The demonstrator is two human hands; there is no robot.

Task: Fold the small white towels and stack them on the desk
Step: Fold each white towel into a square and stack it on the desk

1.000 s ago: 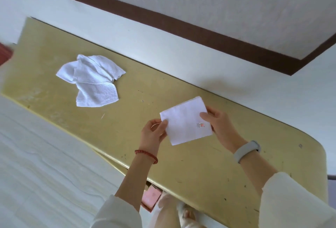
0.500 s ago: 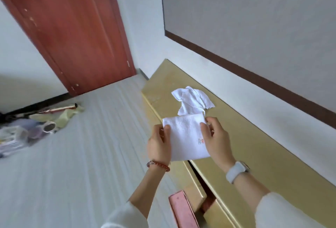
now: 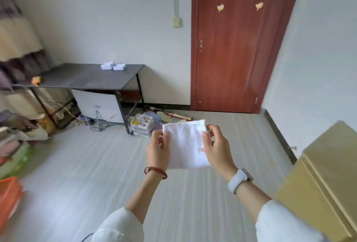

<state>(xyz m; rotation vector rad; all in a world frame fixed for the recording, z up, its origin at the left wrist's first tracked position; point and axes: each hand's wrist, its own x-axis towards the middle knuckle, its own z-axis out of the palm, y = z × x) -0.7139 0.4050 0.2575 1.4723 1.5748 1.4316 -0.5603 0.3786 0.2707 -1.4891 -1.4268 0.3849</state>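
I hold a folded small white towel [image 3: 186,144] with a small red mark in front of me, above the floor. My left hand [image 3: 157,150] pinches its left edge and my right hand [image 3: 217,150] grips its right edge. Across the room stands a dark desk [image 3: 83,77] with two low stacks of folded white towels [image 3: 113,66] near its back right corner.
The yellow cabinet [image 3: 326,174] is at my right. A red door [image 3: 237,44] is straight ahead. Clutter, a plastic box [image 3: 142,124] and cables lie on the floor under and beside the desk. An orange crate [image 3: 8,193] sits at the left edge.
The view has swung left, away from the yellow cabinet and its loose towels, toward the door and the dark desk. Both hands keep the same hold on the folded towel.
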